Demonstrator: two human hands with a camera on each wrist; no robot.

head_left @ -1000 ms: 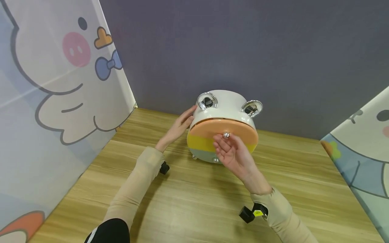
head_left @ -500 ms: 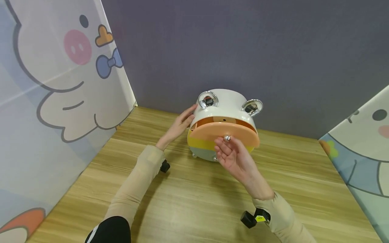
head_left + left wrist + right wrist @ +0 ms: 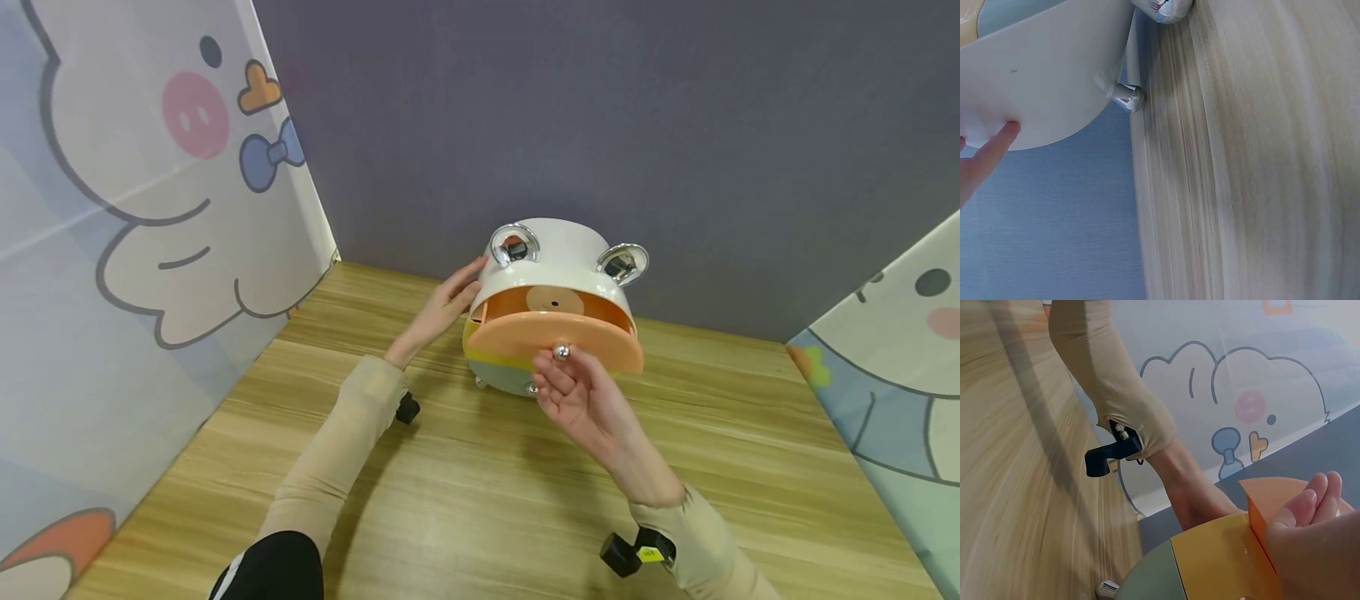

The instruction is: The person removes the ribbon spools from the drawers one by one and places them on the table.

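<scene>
A small round-fronted drawer cabinet (image 3: 566, 250) with a glossy white shell and two silver ears stands on the wooden table. Its top orange drawer (image 3: 517, 332) is pulled partway out, and a round hole shows in a panel behind its front. My right hand (image 3: 585, 404), palm turned up, pinches that drawer's silver knob (image 3: 561, 352). On the cabinet's left side my left hand (image 3: 442, 312) rests with straight fingers; the left wrist view shows a fingertip pressed to the white shell (image 3: 1041, 87). Below the orange drawer, the yellow drawer front (image 3: 1216, 556) appears flush with the grey-green one.
The wood-grain tabletop (image 3: 465, 500) spreads in front of the cabinet. A dark grey panel (image 3: 600, 108) rises close behind it. Cartoon-printed panels stand at the left (image 3: 135, 250) and right (image 3: 900, 367). Short silver feet (image 3: 1127, 97) hold the cabinet up.
The orange drawer has slid out toward me from nearly closed, exposing the space behind its front. My right hand has moved back with the knob; the left hand has stayed on the cabinet's side.
</scene>
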